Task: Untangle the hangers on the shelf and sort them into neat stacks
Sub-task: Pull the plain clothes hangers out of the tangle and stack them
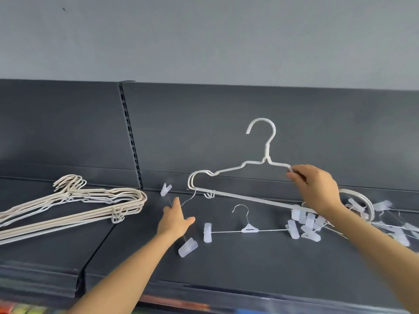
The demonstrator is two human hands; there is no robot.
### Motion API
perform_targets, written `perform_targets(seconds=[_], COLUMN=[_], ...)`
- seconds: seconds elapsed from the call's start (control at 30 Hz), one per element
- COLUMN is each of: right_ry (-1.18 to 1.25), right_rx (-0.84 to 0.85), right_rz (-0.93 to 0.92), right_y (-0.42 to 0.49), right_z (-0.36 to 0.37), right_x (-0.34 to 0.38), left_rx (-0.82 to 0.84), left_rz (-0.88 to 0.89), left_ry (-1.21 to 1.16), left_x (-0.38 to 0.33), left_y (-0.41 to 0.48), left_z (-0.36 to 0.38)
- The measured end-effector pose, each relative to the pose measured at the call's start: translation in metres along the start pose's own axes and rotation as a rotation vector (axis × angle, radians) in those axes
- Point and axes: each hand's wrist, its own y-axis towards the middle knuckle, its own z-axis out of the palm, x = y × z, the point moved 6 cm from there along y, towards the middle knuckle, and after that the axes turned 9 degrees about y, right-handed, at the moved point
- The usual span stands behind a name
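A white wire hanger [240, 166] stands upright above the dark shelf [249, 264], and my right hand [317, 186] grips its right shoulder. Its lower right end reaches into a tangle of clear clip hangers [310, 223]. My left hand [174, 219] holds the thin rod of another clip hanger [187, 247], tilted, one clip above the hand and one below. A single clip hanger [248, 228] lies flat on the shelf between my hands. At the left lies a stack of beige hangers [95, 200], hooks pointing left.
More clip hangers and a white curved hanger [385, 220] lie at the far right of the shelf. A slotted upright post [129, 137] divides the dark back panel. The shelf's front lip [204, 288] runs below my arms.
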Motion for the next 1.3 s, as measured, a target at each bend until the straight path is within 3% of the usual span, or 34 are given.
perform_targets(seconds=[0.1,0.3,0.6,0.87,1.0,1.17,1.3], right_ry=[0.057,0.016,-0.060,-0.080,-0.021,0.121,0.232], right_rx=[-0.019,-0.001,0.063,-0.025,-0.104,-0.113,-0.052], right_rz=[0.030,0.044,0.056,0.031,0.022,0.038,0.022], right_y=[-0.001,-0.003,-0.004,0.001,0.002,0.005,0.011], right_z=[-0.011,-0.018,-0.019,-0.049,-0.059,-0.052,-0.030], right_x=[-0.006,-0.019,-0.036,-0.053,-0.058,-0.055,-0.038], left_rx=[-0.019,-0.096,-0.170,0.074,0.130,0.047,-0.105], left_rz=[-0.014,0.002,-0.001,-0.049,0.013,0.131,0.158], left_ry=[0.062,-0.286,-0.550,-0.205,-0.096,0.242,0.285], left_x=[-0.003,-0.012,-0.056,-0.080,-0.098,-0.106,-0.087], left_y=[0.008,0.019,-0.002,-0.018,-0.019,-0.019,-0.023], left_z=[0.001,0.001,-0.004,0.030,0.035,0.017,-0.007])
